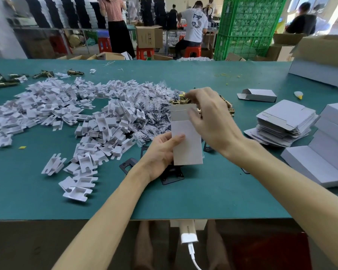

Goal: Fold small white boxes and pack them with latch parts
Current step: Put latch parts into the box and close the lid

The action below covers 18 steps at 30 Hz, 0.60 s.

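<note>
Small white box (pixel 186 145), one, upright over the green table (pixel 203 191), gripped low by the left hand (pixel 160 151), thumb across its face, so its mouth opens toward the brass latch parts (pixel 179 102) for loading; right hand (pixel 211 117) curled at that mouth, any pinched part indiscernible.

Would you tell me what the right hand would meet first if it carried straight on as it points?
Probably the white box's raised flap, touching the right hand's thumb; brass latch parts lie beyond.
</note>
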Each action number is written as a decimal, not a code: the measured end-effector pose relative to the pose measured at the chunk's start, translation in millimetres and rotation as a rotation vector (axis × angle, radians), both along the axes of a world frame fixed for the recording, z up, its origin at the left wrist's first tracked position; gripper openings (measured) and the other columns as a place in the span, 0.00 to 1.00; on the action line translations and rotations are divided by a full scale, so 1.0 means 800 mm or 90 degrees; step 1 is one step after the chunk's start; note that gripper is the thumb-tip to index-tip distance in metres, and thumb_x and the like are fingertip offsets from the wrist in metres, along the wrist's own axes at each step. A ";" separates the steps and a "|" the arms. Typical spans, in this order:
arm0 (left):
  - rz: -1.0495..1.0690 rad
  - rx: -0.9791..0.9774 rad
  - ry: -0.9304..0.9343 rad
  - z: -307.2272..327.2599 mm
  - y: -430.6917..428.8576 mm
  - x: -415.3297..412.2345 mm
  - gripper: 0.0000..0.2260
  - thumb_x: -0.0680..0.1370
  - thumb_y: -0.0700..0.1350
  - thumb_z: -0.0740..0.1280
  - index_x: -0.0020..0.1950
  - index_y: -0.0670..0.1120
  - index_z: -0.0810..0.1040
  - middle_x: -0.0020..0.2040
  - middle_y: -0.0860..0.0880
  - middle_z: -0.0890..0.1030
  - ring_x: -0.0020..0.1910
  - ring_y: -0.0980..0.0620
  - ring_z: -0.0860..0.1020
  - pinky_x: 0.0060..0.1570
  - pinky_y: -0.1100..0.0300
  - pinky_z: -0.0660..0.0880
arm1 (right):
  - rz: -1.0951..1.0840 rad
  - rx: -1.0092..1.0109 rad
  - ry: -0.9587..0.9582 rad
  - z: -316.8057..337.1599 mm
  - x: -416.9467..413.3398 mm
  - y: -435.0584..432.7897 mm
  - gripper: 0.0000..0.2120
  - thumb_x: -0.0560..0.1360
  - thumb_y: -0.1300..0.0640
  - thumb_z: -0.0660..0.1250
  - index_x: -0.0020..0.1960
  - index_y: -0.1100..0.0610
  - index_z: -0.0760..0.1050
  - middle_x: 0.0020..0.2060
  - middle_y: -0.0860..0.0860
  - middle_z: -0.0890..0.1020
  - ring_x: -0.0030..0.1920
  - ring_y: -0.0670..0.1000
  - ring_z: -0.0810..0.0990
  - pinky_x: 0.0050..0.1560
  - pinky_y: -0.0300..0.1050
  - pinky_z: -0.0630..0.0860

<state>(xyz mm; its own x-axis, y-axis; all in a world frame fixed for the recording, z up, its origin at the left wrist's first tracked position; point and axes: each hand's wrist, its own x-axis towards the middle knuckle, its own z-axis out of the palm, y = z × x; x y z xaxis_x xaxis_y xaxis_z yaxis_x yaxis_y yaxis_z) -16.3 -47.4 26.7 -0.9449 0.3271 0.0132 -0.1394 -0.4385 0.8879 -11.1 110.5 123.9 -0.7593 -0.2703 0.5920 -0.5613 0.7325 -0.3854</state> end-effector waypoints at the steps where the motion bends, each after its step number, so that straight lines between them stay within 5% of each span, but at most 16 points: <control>1: -0.003 -0.003 0.002 -0.001 0.001 0.000 0.11 0.78 0.44 0.71 0.58 0.42 0.84 0.54 0.43 0.87 0.50 0.48 0.86 0.46 0.54 0.83 | 0.015 0.031 0.013 0.000 -0.001 -0.015 0.14 0.81 0.64 0.64 0.66 0.63 0.75 0.61 0.57 0.78 0.63 0.55 0.74 0.62 0.40 0.69; 4: 0.004 -0.040 0.030 -0.005 0.002 0.001 0.09 0.79 0.41 0.70 0.59 0.40 0.80 0.51 0.45 0.86 0.47 0.50 0.84 0.46 0.57 0.80 | 0.057 0.130 0.010 -0.004 -0.010 -0.068 0.10 0.82 0.62 0.64 0.62 0.62 0.76 0.60 0.56 0.77 0.63 0.54 0.73 0.58 0.43 0.73; 8: -0.007 -0.104 0.056 -0.007 -0.003 0.001 0.10 0.78 0.45 0.66 0.58 0.45 0.77 0.47 0.52 0.85 0.47 0.55 0.81 0.46 0.61 0.78 | 0.064 0.249 -0.142 -0.016 -0.037 -0.127 0.05 0.82 0.59 0.63 0.51 0.60 0.70 0.52 0.55 0.72 0.49 0.57 0.74 0.44 0.49 0.70; 11: 0.003 -0.122 0.026 -0.010 -0.002 0.000 0.12 0.75 0.48 0.69 0.55 0.45 0.76 0.46 0.53 0.84 0.46 0.56 0.81 0.46 0.62 0.78 | 0.041 0.320 -0.250 -0.028 -0.061 -0.151 0.12 0.82 0.57 0.67 0.45 0.58 0.66 0.45 0.53 0.71 0.44 0.57 0.73 0.38 0.49 0.70; 13: 0.006 -0.126 0.010 -0.018 -0.004 -0.004 0.05 0.82 0.44 0.66 0.54 0.46 0.79 0.48 0.50 0.85 0.49 0.54 0.81 0.51 0.58 0.77 | 0.040 0.333 -0.277 -0.043 -0.073 -0.158 0.18 0.81 0.58 0.68 0.40 0.56 0.61 0.40 0.52 0.70 0.43 0.57 0.72 0.36 0.49 0.68; 18: -0.029 -0.148 -0.016 -0.028 -0.001 -0.016 0.23 0.87 0.39 0.59 0.44 0.57 0.89 0.43 0.58 0.86 0.42 0.63 0.82 0.46 0.66 0.77 | 0.047 0.322 -0.312 -0.067 -0.080 -0.157 0.15 0.80 0.53 0.70 0.60 0.60 0.70 0.58 0.58 0.74 0.57 0.62 0.75 0.47 0.52 0.68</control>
